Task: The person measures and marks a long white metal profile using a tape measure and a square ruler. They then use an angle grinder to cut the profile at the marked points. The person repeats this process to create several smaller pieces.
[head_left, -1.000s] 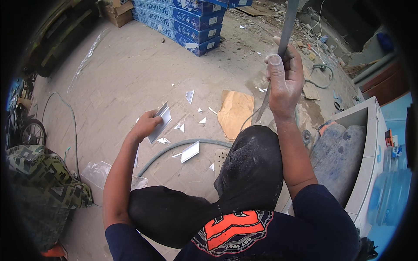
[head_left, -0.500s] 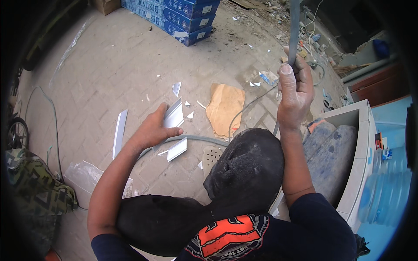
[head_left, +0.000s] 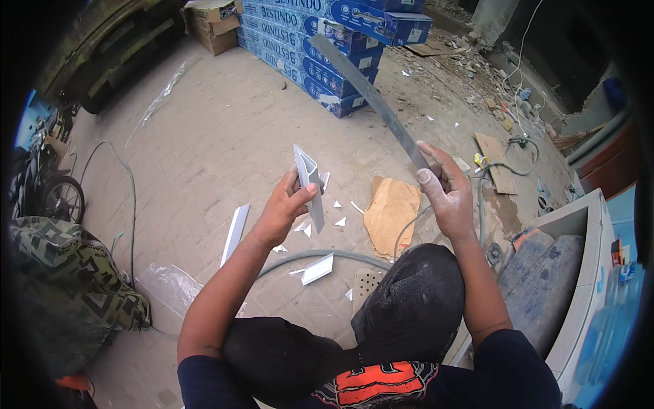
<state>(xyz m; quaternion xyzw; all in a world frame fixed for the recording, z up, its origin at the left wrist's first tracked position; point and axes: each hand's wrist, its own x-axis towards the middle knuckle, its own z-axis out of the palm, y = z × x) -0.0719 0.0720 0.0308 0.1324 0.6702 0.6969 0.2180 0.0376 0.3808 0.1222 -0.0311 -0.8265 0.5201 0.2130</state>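
Paved ground point(head_left: 184, 157), dusty and littered with scraps, spreads out beneath the person, with a stack of blue printed cartons point(head_left: 269, 51) at the far side and brown cardboard boxes point(head_left: 214, 34) just to its left. Rubble point(head_left: 446, 61) lies to the right of the stack.

The left hand point(head_left: 281, 208) grasps a white channel-shaped profile piece point(head_left: 303, 167), pinched between the thumb and the fingers; the piece is held up in front of the person, clear of the ground, tilted, with its pointed end uppermost. The right hand point(head_left: 451, 198) is closed around the lower end of a flat grey bar point(head_left: 375, 99), thumb on the near side. The bar slants up and to the left from the grip, well apart from the profile piece, and its far end overlaps the cartons in view.

Below the hands, a white offcut point(head_left: 317, 270) lies near a curved grey hose point(head_left: 357, 255), and small white triangular scraps point(head_left: 340, 221) are scattered around. A long white strip point(head_left: 235, 232) lies beside the left forearm. Between the hands, farther down, rests a sheet of brown paper point(head_left: 392, 215); a beige perforated clog point(head_left: 366, 283) shows beside the person's knee point(head_left: 426, 286).
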